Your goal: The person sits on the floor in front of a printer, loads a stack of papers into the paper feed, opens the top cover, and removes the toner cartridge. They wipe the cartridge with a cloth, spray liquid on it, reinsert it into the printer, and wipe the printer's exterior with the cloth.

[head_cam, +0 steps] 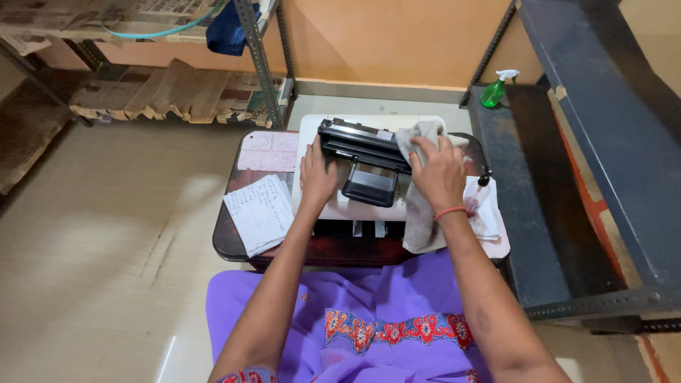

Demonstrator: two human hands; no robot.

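Observation:
A black toner cartridge [362, 145] lies across a white printer [312, 131] on a small dark table [230, 245]. My left hand [317, 174] rests flat on the printer top, touching the cartridge's left end. My right hand [438, 170] presses a grey cloth [418, 220] against the cartridge's right end; the cloth hangs down over the printer's front edge. An orange band circles my right wrist.
Handwritten papers [261, 211] lie on the table's left side. A green spray bottle [494, 91] stands on a dark metal rack [567, 177] at the right. Metal shelving with newspapers [170, 92] stands at the back left. My purple clothing fills the foreground.

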